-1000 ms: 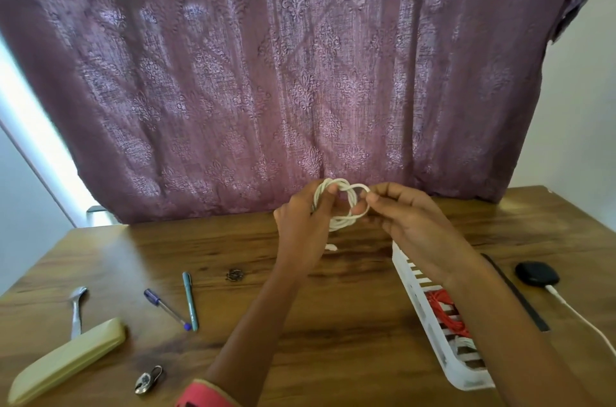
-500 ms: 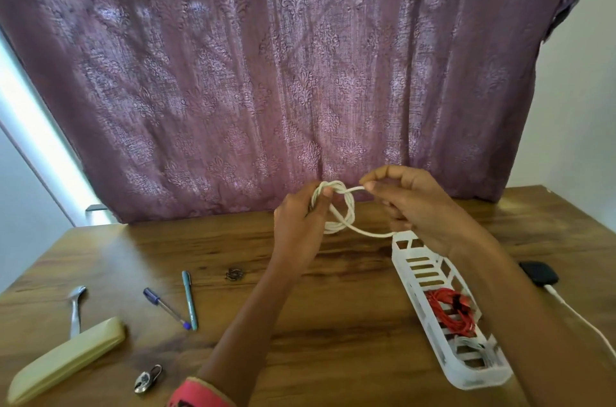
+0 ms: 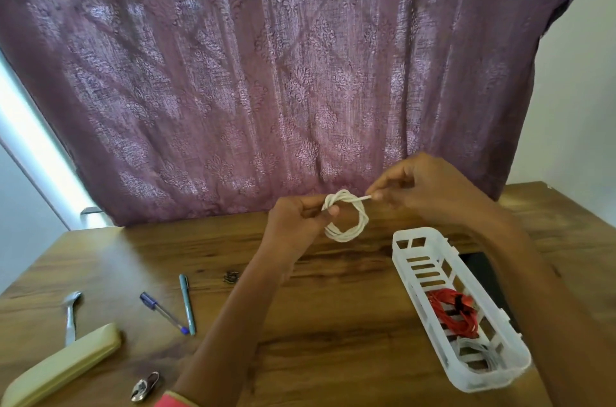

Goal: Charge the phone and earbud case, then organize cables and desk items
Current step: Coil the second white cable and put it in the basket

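The wooden worktop (image 3: 333, 323) carries a white slotted basket (image 3: 410, 235) just below the right hand (image 3: 423, 186), with a dark flat device (image 3: 480, 270) beside it under that forearm. Below and left of the left hand (image 3: 296, 223) lie a small dark clip (image 3: 231, 276), a teal pen (image 3: 187, 305) and a blue-capped pen (image 3: 163, 313). Farther left are a spoon (image 3: 70, 313), a cream case (image 3: 63, 370) and a padlock (image 3: 145, 386).

Wooden table (image 3: 333, 323), grain showing, a soft sheen where the light catches it; behind it a woven cloth curtain (image 3: 266, 73), patterned and faintly lustrous; the coiled cable (image 3: 354, 230) looks like smooth white plastic; the slotted basket (image 3: 403, 260) is white plastic too, slightly glossy; spoon (image 3: 70, 313) and padlock (image 3: 144, 386) are shiny metal; the long case (image 3: 63, 363) looks matt, pale plastic; the pens (image 3: 187, 305) are smooth plastic.
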A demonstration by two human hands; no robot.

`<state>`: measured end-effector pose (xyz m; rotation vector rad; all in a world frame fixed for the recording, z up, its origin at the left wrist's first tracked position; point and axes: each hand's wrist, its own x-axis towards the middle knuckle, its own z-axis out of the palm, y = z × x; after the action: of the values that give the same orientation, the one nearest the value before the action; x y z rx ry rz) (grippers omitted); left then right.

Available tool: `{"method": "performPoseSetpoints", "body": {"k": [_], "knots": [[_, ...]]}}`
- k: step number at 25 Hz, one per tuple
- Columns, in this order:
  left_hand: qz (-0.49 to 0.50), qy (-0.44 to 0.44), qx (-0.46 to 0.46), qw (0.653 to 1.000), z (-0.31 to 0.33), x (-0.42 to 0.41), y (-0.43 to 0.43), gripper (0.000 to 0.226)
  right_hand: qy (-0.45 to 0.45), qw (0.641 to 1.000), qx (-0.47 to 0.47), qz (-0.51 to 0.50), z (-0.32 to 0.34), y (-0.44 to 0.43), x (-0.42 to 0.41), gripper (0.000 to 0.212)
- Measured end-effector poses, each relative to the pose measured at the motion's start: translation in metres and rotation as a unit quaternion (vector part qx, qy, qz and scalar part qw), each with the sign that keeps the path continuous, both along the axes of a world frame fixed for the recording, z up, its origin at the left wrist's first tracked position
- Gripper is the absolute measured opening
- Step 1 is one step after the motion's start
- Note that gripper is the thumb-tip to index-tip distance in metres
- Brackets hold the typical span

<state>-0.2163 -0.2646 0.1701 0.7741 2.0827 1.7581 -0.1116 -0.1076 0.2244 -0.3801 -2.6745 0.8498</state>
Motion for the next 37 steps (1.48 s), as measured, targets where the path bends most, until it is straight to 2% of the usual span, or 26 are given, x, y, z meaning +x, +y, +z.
{"method": "performPoseSetpoints", "body": {"k": [3, 6, 7, 10, 12, 13, 14, 16, 19, 21, 25, 26, 29, 34, 37], "knots": [[0.02, -0.025, 0.031, 0.999, 0.001, -0.002, -0.001, 0.016, 0.104, 0.994, -0.006, -0.042, -0.02, -0.004, -0.01, 0.008], [0.011, -0.088, 0.064, 0.994, 0.0, 0.007, 0.001, 0.017, 0.199, 0.972, 0.027, -0.119, -0.051, -0.014, -0.018, 0.016], [0.009, -0.115, 0.079, 0.99, -0.002, 0.008, 0.003, 0.017, 0.224, 0.965, 0.012, -0.135, -0.058, -0.019, -0.02, 0.017], [0.008, -0.179, 0.122, 0.976, -0.006, 0.013, 0.007, 0.016, 0.237, 0.954, -0.118, -0.138, -0.069, -0.033, -0.021, 0.019], [0.001, -0.194, 0.138, 0.971, -0.01, 0.016, 0.009, 0.017, 0.211, 0.947, -0.221, -0.096, -0.067, -0.038, -0.019, 0.016], [-0.001, -0.195, 0.142, 0.97, -0.012, 0.018, 0.009, 0.017, 0.19, 0.947, -0.248, -0.072, -0.067, -0.039, -0.019, 0.013], [0.002, -0.191, 0.136, 0.972, -0.014, 0.02, 0.011, 0.016, 0.171, 0.957, -0.226, -0.069, -0.068, -0.038, -0.019, 0.023], [0.045, -0.096, 0.063, 0.992, -0.014, 0.019, 0.013, 0.02, 0.164, 0.971, -0.155, -0.08, -0.07, -0.036, -0.019, 0.035], [0.047, 0.115, -0.029, 0.992, -0.001, 0.017, 0.017, 0.033, 0.196, 0.974, -0.088, -0.075, -0.064, -0.036, -0.017, 0.02], [0.018, 0.186, -0.04, 0.982, 0.007, 0.014, 0.02, 0.027, 0.195, 0.976, -0.055, -0.074, -0.064, -0.033, -0.017, 0.017], [0.059, 0.293, -0.043, 0.953, 0.007, 0.018, 0.025, 0.02, 0.163, 0.982, 0.029, -0.091, -0.066, -0.034, -0.017, 0.032], [0.066, 0.314, -0.036, 0.946, 0.005, 0.019, 0.027, 0.019, 0.168, 0.981, 0.02, -0.096, -0.064, -0.034, -0.017, 0.029], [0.068, 0.337, -0.043, 0.938, 0.001, 0.017, 0.032, 0.015, 0.187, 0.974, -0.113, -0.068, -0.055, -0.036, -0.013, 0.012], [0.049, 0.309, -0.082, 0.946, 0.009, 0.015, 0.035, 0.018, 0.23, 0.92, -0.297, -0.111, -0.054, -0.038, -0.014, 0.042], [0.034, 0.264, -0.084, 0.96, 0.017, 0.015, 0.034, 0.019, 0.259, 0.849, -0.441, -0.135, -0.047, -0.038, -0.014, 0.066]]}}
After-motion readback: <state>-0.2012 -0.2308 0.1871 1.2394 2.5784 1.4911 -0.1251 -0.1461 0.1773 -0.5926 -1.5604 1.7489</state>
